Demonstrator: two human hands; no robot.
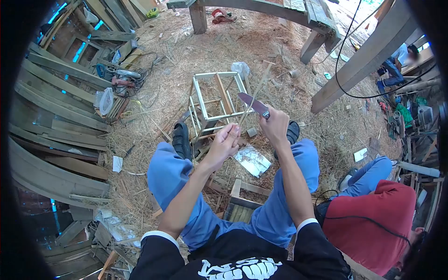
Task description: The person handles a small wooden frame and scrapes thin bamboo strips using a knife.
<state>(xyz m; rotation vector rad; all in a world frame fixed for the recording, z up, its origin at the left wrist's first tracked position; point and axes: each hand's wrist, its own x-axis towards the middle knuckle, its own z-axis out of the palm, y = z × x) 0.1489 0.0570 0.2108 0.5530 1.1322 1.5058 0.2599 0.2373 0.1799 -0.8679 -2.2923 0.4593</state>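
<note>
My left hand point(225, 143) is closed around the lower end of a thin wooden strip point(262, 80), which slants up and away to the right. A knife point(251, 103) is gripped in my right hand point(275, 125), with its broad blade pointing left. The blade crosses the strip a little above my left fingers; whether its edge bites into the wood cannot be made out. Just beyond my hands stands a small open wooden frame point(199, 95), with a brown slat point(223, 93) across its top. A silvery sheet point(252, 161) lies on the floor beneath my hands.
Wood shavings cover the floor point(154, 84). A circular saw point(125, 79) and stacked boards point(60, 126) are at the left. A heavy bench point(252, 5) stands ahead, a post point(364, 56) at the right. A person in red point(366, 219) sits close by; another person point(396, 65) is farther back.
</note>
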